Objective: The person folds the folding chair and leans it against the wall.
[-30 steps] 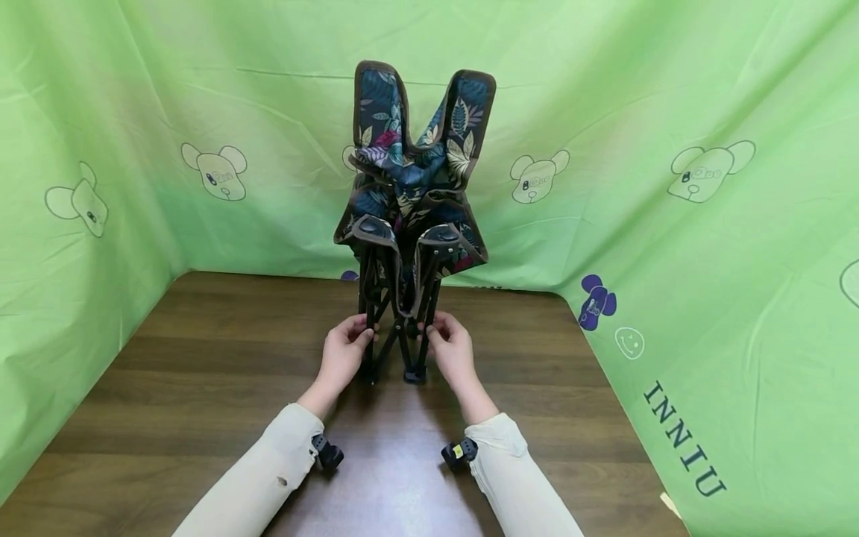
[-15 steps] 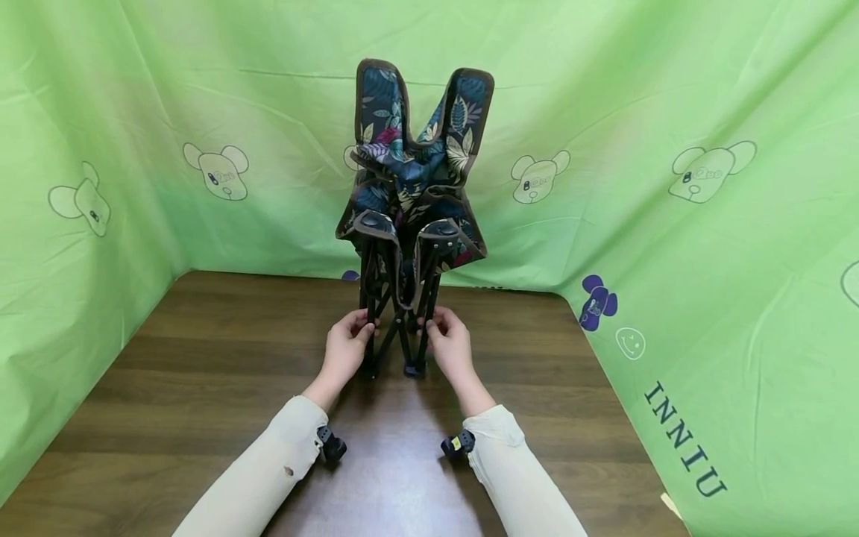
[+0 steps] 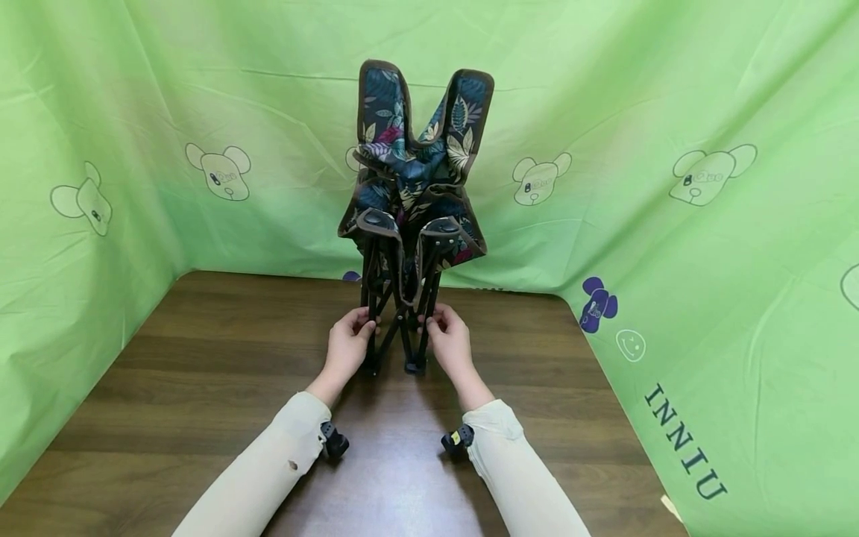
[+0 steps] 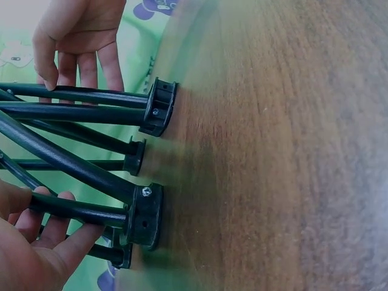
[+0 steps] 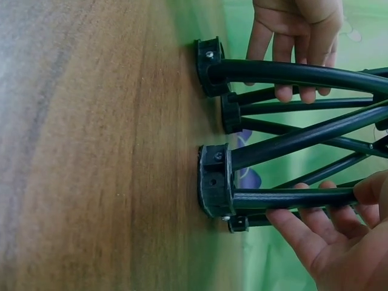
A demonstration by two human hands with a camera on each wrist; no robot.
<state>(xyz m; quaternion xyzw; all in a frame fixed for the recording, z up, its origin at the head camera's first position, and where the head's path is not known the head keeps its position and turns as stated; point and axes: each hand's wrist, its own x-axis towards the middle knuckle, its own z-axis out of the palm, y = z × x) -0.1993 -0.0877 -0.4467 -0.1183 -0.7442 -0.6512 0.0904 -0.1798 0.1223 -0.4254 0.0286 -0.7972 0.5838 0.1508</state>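
Observation:
A folded camp chair (image 3: 416, 171) with dark floral fabric stands upright on the brown wooden table (image 3: 201, 373); its black metal legs (image 3: 396, 328) are drawn close together. My left hand (image 3: 345, 344) grips the front left leg tube low down, with fingers curled round it (image 4: 42, 221). The right hand (image 3: 451, 341) holds the front right leg tube (image 5: 285, 199) the same way, fingers wrapped over it (image 5: 330, 227). Black plastic feet (image 4: 145, 215) (image 5: 213, 180) rest on the tabletop.
Green cloth (image 3: 671, 112) printed with bear faces hangs close behind the table and down both sides. Small black wrist cameras (image 3: 332, 441) (image 3: 458, 440) sit on both cream sleeves. Bare wood lies left and right of the chair.
Both hands and the chair's legs have shifted a little away from me. The grips on the two front legs are unchanged.

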